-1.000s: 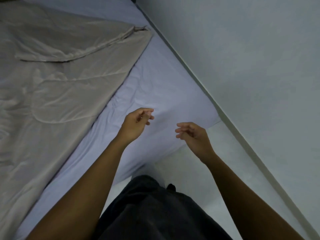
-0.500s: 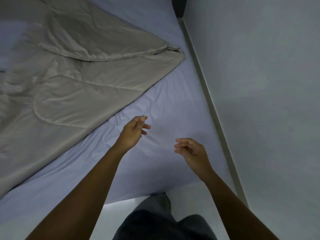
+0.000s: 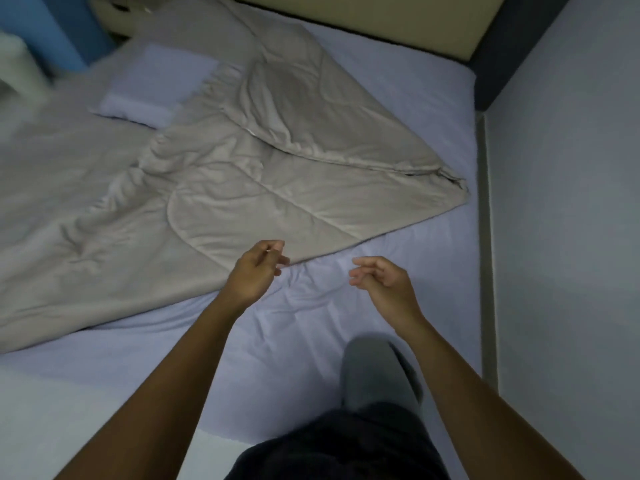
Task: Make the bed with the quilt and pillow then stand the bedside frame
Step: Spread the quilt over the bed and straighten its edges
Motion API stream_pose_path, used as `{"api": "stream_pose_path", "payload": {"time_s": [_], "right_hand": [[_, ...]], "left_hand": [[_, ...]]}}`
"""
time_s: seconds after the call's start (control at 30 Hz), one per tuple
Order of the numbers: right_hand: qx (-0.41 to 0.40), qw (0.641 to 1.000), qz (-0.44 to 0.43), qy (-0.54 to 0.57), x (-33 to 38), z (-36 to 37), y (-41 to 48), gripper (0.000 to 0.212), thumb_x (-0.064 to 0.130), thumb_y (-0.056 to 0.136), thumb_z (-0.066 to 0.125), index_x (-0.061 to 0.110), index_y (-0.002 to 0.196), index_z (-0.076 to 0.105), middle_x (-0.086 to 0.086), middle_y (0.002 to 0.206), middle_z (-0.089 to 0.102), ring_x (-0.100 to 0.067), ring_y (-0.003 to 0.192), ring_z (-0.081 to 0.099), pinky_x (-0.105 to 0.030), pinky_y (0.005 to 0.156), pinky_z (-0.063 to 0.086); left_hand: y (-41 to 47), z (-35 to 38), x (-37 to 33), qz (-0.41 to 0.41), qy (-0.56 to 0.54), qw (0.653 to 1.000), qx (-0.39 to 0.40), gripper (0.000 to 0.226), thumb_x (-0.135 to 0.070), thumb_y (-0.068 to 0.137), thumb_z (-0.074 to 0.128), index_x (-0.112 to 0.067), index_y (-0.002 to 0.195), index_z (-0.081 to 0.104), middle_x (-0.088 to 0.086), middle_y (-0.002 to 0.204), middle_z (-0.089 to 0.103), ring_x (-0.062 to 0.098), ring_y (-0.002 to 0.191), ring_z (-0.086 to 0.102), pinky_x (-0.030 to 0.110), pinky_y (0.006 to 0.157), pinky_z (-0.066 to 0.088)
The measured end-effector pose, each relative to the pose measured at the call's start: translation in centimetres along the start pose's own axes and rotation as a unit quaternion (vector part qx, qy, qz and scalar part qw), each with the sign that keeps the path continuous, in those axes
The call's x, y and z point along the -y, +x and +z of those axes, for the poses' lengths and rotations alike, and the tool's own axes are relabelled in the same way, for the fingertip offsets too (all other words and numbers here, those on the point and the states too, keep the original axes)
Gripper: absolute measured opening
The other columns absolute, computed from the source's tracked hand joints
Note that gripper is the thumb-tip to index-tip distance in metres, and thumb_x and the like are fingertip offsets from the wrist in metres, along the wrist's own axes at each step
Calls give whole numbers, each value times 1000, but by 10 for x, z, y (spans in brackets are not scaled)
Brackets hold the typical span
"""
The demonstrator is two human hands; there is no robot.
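Note:
A beige quilt (image 3: 214,188) lies rumpled across the bed, one corner folded over and pointing toward the wall on the right. A pale lilac pillow (image 3: 156,84) sits at the upper left, partly under the quilt. The bed's lilac sheet (image 3: 346,323) shows bare in front of me. My left hand (image 3: 254,271) hovers at the quilt's near edge, fingers loosely curled, holding nothing. My right hand (image 3: 384,282) hangs over the bare sheet a little to the right, fingers apart and empty. No bedside frame is in view.
A beige headboard (image 3: 381,19) runs along the top. A pale wall (image 3: 571,237) bounds the bed's right side. Blue and white shapes (image 3: 41,39) blur at the upper left. My knee in grey trousers (image 3: 374,372) rests on the mattress.
The view has swung up and left, so that more of the quilt, the pillow and the headboard show. My hands have moved closer to the quilt's edge, and my knee is now on the bed.

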State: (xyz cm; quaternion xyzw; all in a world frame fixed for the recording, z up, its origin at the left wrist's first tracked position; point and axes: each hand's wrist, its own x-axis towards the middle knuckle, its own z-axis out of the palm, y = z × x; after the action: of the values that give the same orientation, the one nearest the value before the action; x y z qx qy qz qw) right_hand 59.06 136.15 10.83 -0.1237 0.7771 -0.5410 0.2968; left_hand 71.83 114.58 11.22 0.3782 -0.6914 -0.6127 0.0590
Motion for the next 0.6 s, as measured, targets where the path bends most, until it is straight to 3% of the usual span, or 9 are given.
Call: {"api": "stream_pose_path", "payload": {"time_s": [0.2,0.33,0.47,0.6], "right_hand": [[79,996,-33,-25,23,31,86,26,-6,93,54,13,100,71,-11,92,76,-26,86,75,-49,93,57],[118,991,-56,-43,39,53,168,33,-4,91,52,21,95,73,-10,90,76,-28,84,75,-50,93,57],[138,987,-58,-59,41,90,266,35,2,85,52,29,89,74,-4,84,77,-25,81,76,-51,92,58],[190,977,-27,-91,32,135,353,36,1,88,54,31,88,73,0,84,78,-19,78,76,-52,90,58]], "left_hand": [[41,-29,-27,-9,2,998,-63,35,-42,100,46,-22,126,59,-2,108,71,15,95,66,21,75,48],[100,-46,-41,-6,19,996,-84,31,-37,101,47,-21,125,60,-2,110,71,12,95,65,19,75,48],[186,-69,-38,-13,22,991,-134,27,-37,99,51,-26,121,62,-6,108,71,13,102,65,25,87,50],[269,-94,-25,-71,57,982,-163,31,-40,97,55,-27,124,62,-5,117,66,10,104,61,21,81,42]]}}
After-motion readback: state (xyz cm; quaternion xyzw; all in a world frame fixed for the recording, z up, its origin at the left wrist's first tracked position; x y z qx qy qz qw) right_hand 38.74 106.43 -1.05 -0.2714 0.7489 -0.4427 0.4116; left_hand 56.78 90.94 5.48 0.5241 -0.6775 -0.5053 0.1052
